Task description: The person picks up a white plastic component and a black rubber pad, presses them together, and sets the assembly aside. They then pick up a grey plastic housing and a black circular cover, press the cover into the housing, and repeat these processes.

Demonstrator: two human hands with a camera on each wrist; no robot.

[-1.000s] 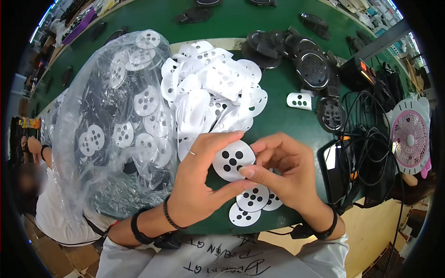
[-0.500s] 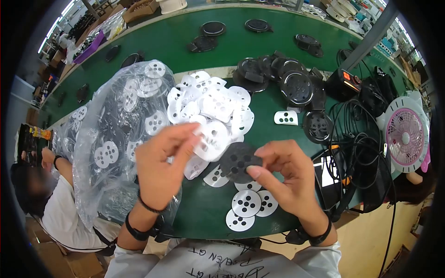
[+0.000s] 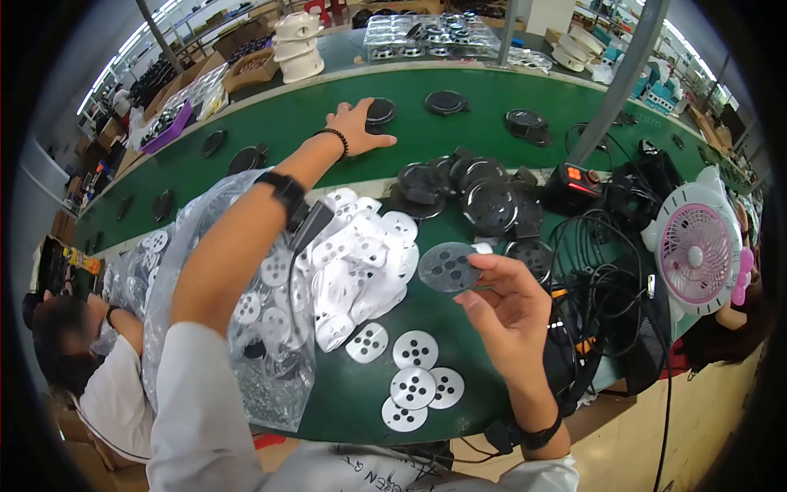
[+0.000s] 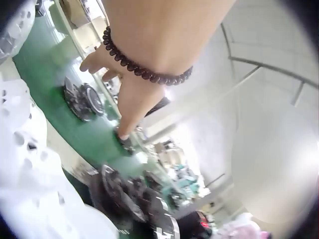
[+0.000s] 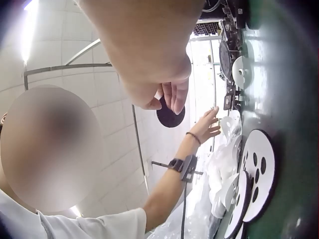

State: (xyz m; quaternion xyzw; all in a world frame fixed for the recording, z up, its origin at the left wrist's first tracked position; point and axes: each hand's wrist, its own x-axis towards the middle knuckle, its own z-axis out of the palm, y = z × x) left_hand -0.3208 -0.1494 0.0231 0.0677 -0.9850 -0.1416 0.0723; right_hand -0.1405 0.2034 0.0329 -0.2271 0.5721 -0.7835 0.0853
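Note:
My right hand (image 3: pixel 510 307) pinches a dark grey round pad with holes (image 3: pixel 448 267) by its edge, between thumb and fingers, above the table. In the right wrist view that pad (image 5: pixel 171 113) looks almost black. Stretched out over the far green surface, my left hand (image 3: pixel 358 131) has its fingers spread right by a black round part (image 3: pixel 379 112). The left wrist view shows this hand (image 4: pixel 130 92) from behind, with nothing visible in its grasp. Several white round pads with black holes (image 3: pixel 414 351) lie on the table below my right hand.
A heap of white hole-punched pieces (image 3: pixel 361 262) lies beside a clear plastic bag (image 3: pixel 279 385) of similar discs. Black round parts (image 3: pixel 489 205) are piled behind. Tangled cables (image 3: pixel 607 262) and a pink-white fan (image 3: pixel 697 246) stand right. Another person (image 3: pixel 106 385) sits at left.
Both hands were on one white-faced pad; then my left hand drew a white piece away, leaving the dark pad in my right. Now my left hand, without that piece, reaches far forward.

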